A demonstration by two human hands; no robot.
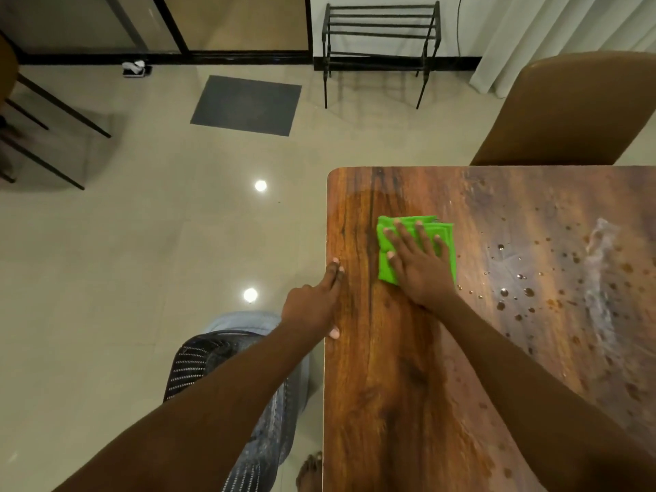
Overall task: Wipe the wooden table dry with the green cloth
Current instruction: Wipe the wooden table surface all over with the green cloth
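Observation:
The wooden table (383, 385) fills the right half of the view. A folded green cloth (387, 268) lies flat near its far left corner. My right hand (419, 264) presses down on the cloth with fingers spread, covering most of it. My left hand (316, 303) grips the table's left edge, fingers along the top and thumb on the rim. Water drops and a wet streak (600, 278) cover the surface to the right of the cloth. The strip of wood around the cloth looks smooth, with no drops.
A brown chair (568, 111) stands at the table's far side. On the tiled floor lie a dark mat (246, 104) and a black metal rack (380, 40) by the wall. Chair legs (46, 136) show at far left. My leg and bare foot (310, 470) are beside the table.

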